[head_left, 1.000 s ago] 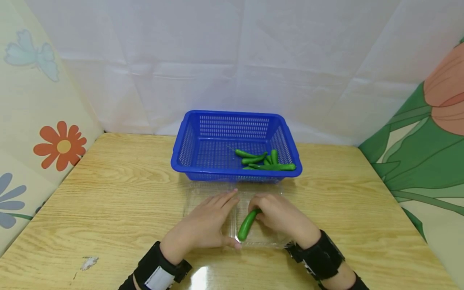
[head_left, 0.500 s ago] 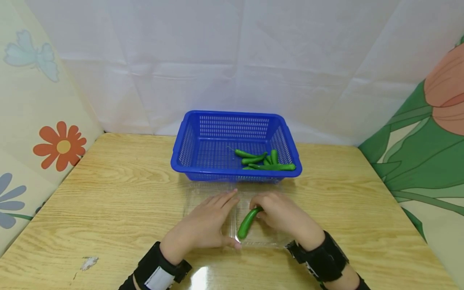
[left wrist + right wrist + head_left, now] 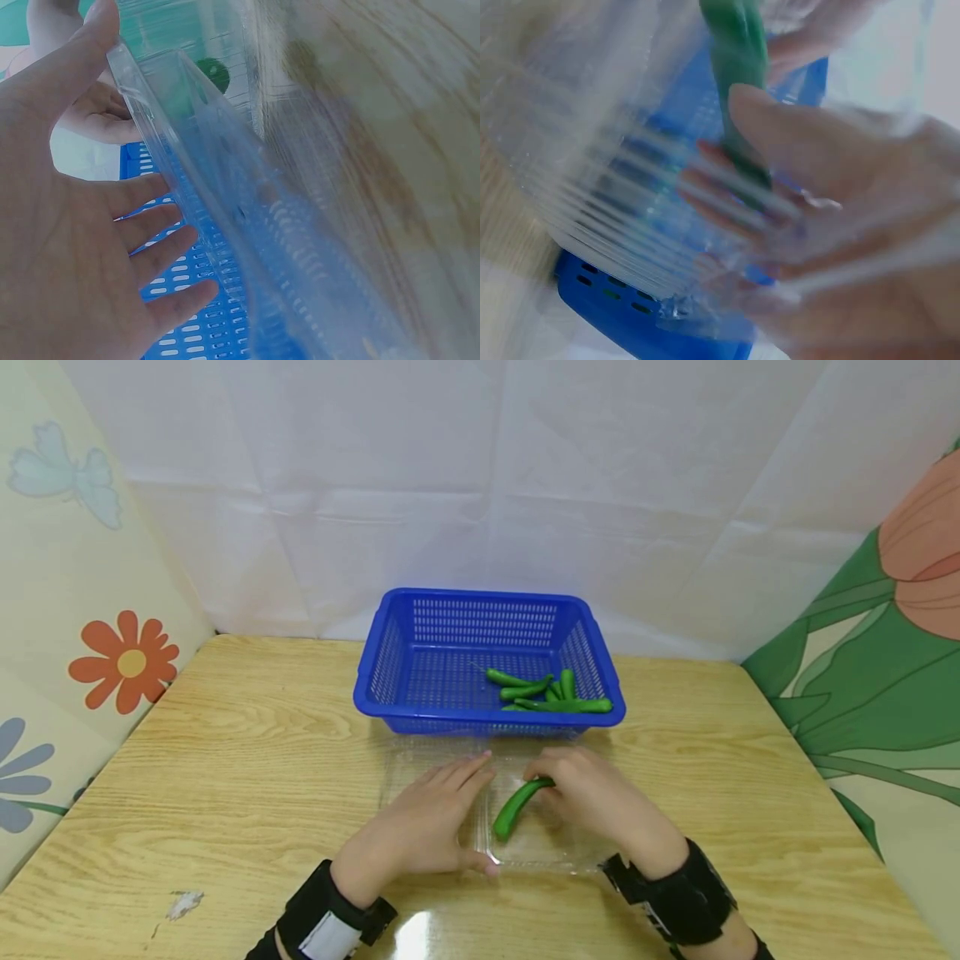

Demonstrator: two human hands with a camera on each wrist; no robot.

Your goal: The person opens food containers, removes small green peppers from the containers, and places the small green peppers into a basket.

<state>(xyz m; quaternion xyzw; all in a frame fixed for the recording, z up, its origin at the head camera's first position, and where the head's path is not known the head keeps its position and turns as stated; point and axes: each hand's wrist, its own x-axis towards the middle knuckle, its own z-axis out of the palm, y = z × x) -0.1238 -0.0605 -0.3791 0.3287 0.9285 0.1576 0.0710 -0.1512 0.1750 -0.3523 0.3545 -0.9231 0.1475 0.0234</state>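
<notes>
A clear plastic tray (image 3: 558,853) lies on the wooden table just in front of the blue basket (image 3: 378,668). My right hand (image 3: 581,789) pinches one end of a green chili pepper (image 3: 516,807) inside the tray; the pepper (image 3: 739,82) also shows in the right wrist view through the plastic. My left hand (image 3: 420,822) lies flat with straight fingers against the tray's left side (image 3: 172,142), thumb at its near corner. Several more green peppers (image 3: 551,692) lie in the basket's right front corner.
The wooden table (image 3: 225,760) runs wide on both sides of the tray. A white cloth backdrop stands behind the basket, with flower-print panels on the left and right. A chipped spot (image 3: 182,903) marks the table near the front left.
My right hand has drawn the pepper's far end up and to the right, so the pepper lies more slanted in the tray. My left hand has stayed in place.
</notes>
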